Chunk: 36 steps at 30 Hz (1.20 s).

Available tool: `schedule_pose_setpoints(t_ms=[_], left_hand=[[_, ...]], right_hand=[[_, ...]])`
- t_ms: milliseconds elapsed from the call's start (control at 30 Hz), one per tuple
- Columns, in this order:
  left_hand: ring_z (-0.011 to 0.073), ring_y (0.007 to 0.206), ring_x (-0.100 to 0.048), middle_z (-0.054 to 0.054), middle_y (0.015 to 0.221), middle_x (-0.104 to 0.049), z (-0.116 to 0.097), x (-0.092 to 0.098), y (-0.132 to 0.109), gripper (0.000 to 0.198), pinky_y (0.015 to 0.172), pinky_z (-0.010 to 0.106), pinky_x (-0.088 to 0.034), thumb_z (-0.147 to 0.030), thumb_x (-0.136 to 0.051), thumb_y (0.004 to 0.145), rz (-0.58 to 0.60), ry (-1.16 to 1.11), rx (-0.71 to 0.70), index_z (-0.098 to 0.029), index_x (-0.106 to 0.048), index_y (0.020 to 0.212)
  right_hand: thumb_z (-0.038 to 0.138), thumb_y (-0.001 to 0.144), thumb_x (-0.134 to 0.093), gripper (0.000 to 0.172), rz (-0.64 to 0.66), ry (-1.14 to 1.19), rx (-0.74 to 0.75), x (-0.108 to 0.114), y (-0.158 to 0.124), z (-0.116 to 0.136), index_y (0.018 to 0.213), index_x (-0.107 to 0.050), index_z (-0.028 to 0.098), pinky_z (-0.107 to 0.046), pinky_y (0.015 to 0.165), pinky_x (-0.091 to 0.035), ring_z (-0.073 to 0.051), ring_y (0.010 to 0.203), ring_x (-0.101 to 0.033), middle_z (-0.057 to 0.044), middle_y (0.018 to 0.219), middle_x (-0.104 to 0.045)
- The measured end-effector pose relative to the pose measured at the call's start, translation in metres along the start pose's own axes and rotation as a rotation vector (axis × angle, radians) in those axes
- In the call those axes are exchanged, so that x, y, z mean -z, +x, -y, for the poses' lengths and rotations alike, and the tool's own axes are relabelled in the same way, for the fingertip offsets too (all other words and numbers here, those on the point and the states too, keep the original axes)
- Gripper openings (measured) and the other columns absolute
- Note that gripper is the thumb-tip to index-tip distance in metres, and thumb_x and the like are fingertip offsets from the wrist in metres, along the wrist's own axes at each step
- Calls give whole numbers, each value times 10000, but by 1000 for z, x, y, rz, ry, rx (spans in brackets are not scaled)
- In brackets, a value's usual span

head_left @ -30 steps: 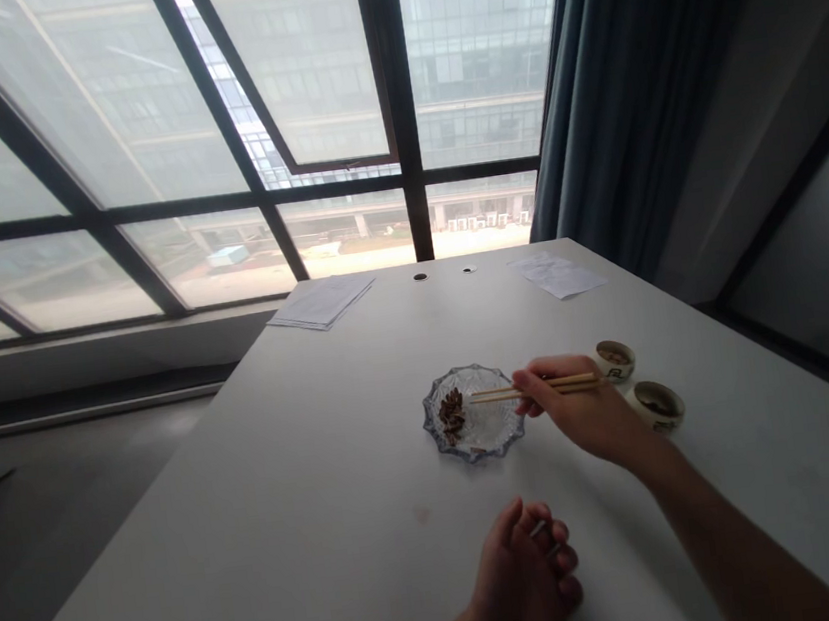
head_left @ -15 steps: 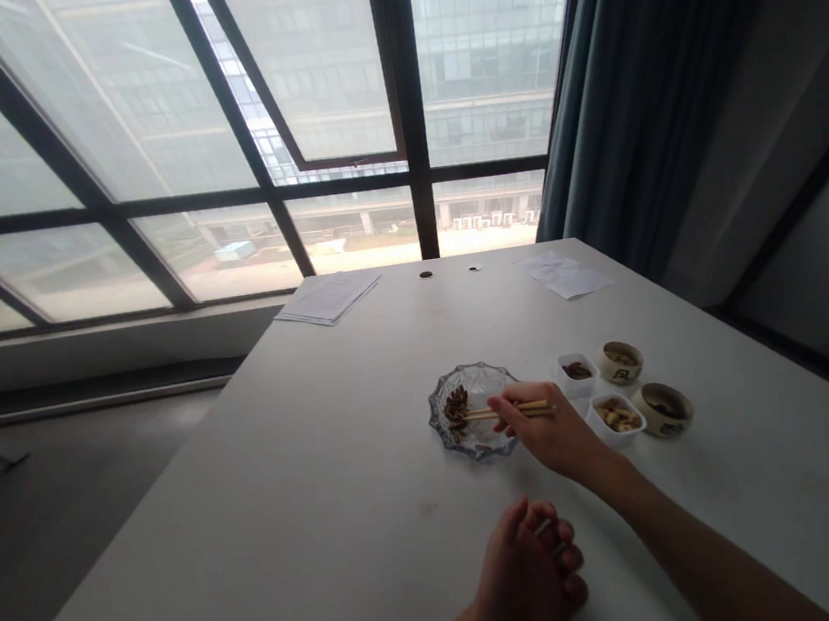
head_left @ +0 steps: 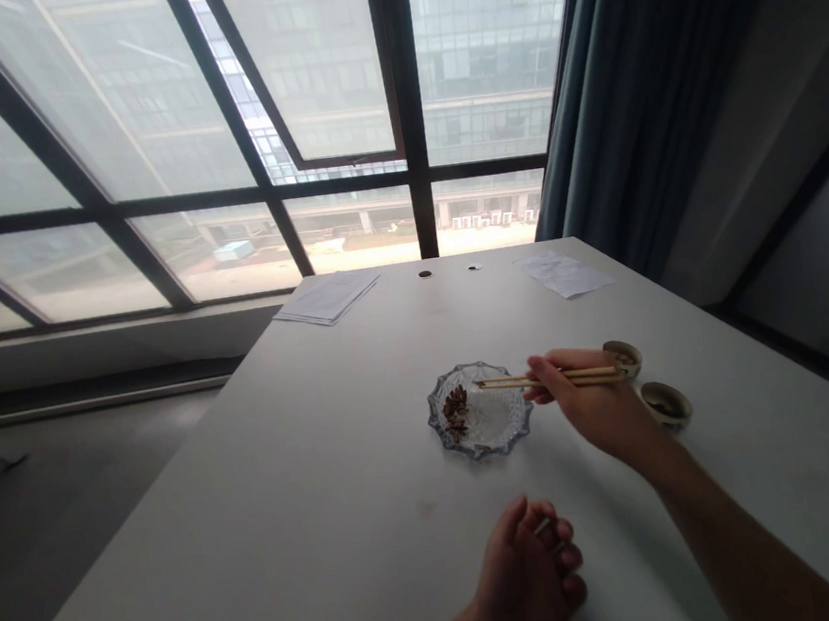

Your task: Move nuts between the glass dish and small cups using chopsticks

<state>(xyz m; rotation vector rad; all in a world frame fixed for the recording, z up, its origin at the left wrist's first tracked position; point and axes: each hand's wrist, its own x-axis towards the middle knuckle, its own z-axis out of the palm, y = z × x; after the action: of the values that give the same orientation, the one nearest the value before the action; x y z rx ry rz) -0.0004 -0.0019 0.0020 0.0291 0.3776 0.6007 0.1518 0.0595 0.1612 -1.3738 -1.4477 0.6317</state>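
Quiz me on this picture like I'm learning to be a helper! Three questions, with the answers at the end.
1. Which hand holds the chopsticks?
2. On which side of the glass plate, as seen in the picture, are the brown pieces piled?
a) left
b) right
c) middle
3. True or false: two round bowls show on the right side of the picture.

Key:
1. The right hand.
2. a
3. True
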Motion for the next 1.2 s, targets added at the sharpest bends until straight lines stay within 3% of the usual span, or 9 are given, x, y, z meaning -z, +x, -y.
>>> schedule_pose_setpoints(t_ms=[267, 400, 900, 1067, 1200], left_hand=[[131, 612, -524, 1, 777, -602, -2, -2, -1, 229, 589, 248, -252, -384, -732, 846, 12, -5, 13, -185, -624, 878], [125, 602, -517, -4, 769, -598, -3, -2, -2, 229, 585, 243, -249, -388, -729, 851, -3, 4, 12, -187, -623, 880], [132, 603, -519, 5, 762, -605, -3, -1, -1, 214, 577, 247, -248, -382, -711, 867, -1, -18, 18, -182, -634, 875], [130, 605, -521, 4, 765, -606, -2, -1, 0, 224, 576, 245, -248, -382, -730, 850, 9, -14, 12, -180, -637, 875], [129, 607, -514, 3, 771, -604, -2, 0, 0, 227, 577, 246, -248, -386, -728, 855, 6, -8, 11, -181, -633, 877]], right_hand=[[504, 866, -723, 336, -496, -100, -46, 78, 10, 2, 823, -752, 173, -305, 542, -633, -251, 631, -772, -99, 760, -781], [473, 873, -706, 295, -536, -115, -111, 99, 13, -9, 812, -733, 186, -362, 560, -655, -288, 647, -778, -120, 798, -789], [409, 852, -739, 253, -381, -177, -145, 96, 24, -34, 816, -758, 159, -266, 517, -624, -251, 619, -774, -88, 708, -779], [440, 870, -717, 283, -409, -190, -122, 93, 23, -26, 802, -757, 169, -269, 515, -616, -249, 607, -769, -88, 695, -776], [501, 874, -713, 328, -354, -73, -87, 73, 19, -14, 803, -753, 184, -287, 541, -618, -250, 630, -769, -89, 721, -778]])
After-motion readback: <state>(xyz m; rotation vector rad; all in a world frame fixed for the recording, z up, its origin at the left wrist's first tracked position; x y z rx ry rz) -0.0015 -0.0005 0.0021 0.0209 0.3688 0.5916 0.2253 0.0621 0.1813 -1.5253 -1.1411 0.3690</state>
